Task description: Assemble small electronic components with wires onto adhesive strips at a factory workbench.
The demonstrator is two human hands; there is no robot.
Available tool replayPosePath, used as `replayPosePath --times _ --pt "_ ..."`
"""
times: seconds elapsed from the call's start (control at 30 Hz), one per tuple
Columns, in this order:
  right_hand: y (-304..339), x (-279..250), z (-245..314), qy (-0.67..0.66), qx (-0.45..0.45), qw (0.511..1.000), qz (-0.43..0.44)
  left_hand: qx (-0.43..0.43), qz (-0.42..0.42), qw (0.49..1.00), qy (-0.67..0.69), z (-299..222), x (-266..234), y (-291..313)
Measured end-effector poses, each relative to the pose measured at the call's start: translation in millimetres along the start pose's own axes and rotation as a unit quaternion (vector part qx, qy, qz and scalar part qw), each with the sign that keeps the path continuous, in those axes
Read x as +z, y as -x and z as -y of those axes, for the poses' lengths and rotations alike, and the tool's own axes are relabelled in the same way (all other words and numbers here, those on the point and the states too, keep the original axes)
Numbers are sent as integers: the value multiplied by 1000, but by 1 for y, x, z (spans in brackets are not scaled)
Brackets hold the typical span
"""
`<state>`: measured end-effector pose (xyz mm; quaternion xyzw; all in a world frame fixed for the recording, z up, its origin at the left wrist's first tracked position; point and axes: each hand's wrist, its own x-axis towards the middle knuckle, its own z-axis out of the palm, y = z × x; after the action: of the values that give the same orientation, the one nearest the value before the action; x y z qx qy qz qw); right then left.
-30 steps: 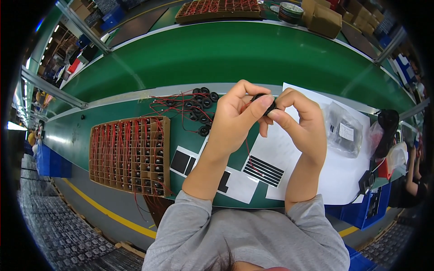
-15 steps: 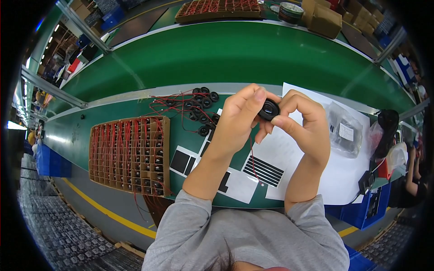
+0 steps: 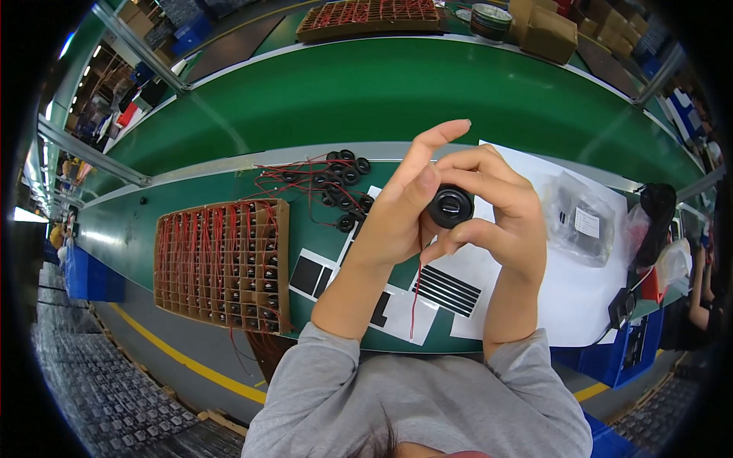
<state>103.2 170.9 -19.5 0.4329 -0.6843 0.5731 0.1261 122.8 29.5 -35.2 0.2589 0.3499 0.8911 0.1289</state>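
Note:
A small round black speaker is held up over the table, its face with a pale slot mark turned toward me. My right hand grips its right side, fingers over the top and thumb below. My left hand pinches at its left edge, the index finger stretched up and away. A thin red wire hangs from the speaker over the white sheets. Beneath my hands lies a white sheet with black adhesive strips. Loose black speakers with tangled red wires lie beyond my left forearm.
To the left stands a divided cardboard tray full of wired speakers. White sheets with black rectangles lie near it. A clear plastic bag rests on white paper at right, by a black cable. A green conveyor belt runs behind.
The speaker has come slightly lower and turned face-on toward me. My left index finger has lifted off it, my right fingers have moved over its top, and the wire swung left.

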Motion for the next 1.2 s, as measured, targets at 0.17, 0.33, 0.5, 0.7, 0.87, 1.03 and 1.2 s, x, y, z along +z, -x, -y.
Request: replayPosePath --times 0.17,0.33,0.5,0.7,0.87,1.03,1.2 --pt "0 0 -1 45 -30 998 -13 -18 14 1000 -5 -2 -1 -1" --pt "-1 9 2 -81 33 994 -59 12 -96 994 -52 1 8 -3" --pt "1 8 0 -59 23 998 -28 -11 -4 1000 -18 -7 -2 2" --pt "-3 10 3 129 -5 988 -80 171 -225 902 -326 -4 -9 -5" --pt "-4 12 0 180 -26 978 -99 39 -143 955 -256 -11 -8 0" --pt "-4 12 1 190 -26 976 -101 38 -125 981 -145 -10 3 0" --pt "-4 16 1 188 -25 975 -113 55 -153 960 -228 -10 3 3"
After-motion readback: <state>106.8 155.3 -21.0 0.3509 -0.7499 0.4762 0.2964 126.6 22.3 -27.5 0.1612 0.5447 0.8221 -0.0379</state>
